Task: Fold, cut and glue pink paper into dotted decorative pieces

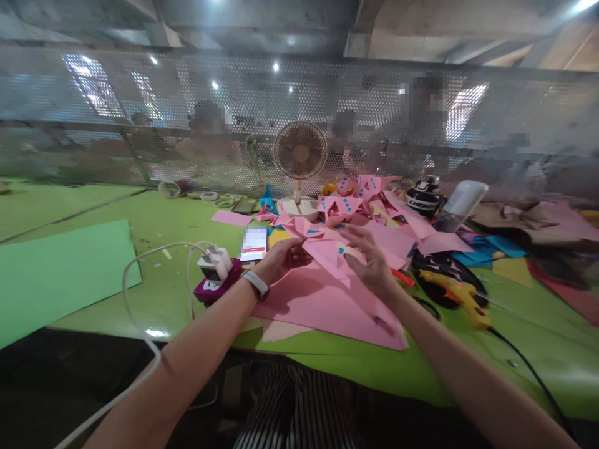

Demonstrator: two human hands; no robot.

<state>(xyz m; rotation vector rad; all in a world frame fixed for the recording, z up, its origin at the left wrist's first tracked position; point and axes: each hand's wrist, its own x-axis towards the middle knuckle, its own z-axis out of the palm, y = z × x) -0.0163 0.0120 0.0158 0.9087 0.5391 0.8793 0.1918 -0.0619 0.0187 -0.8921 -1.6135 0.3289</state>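
Note:
A folded pink paper piece [327,254] with blue diamond-shaped marks is between my hands, above a large pink sheet [304,299]. My left hand [284,259], with a white-strapped watch on its wrist, has its fingers curled at the piece's left edge and pinches it. On the other side, my right hand [369,262] is stretched out, thumb and fingers apart, close to the paper's right edge; whether it touches is hard to see. More folded pink pieces [344,204] with blue marks are heaped just beyond.
A small fan [300,151] stands behind the paper heap. At left are a phone [254,243], a purple power block [218,284] with chargers and a white cable, and a green sheet [70,268]. A yellow glue gun [458,296], clear bottle [461,202] and black container [424,196] are at right.

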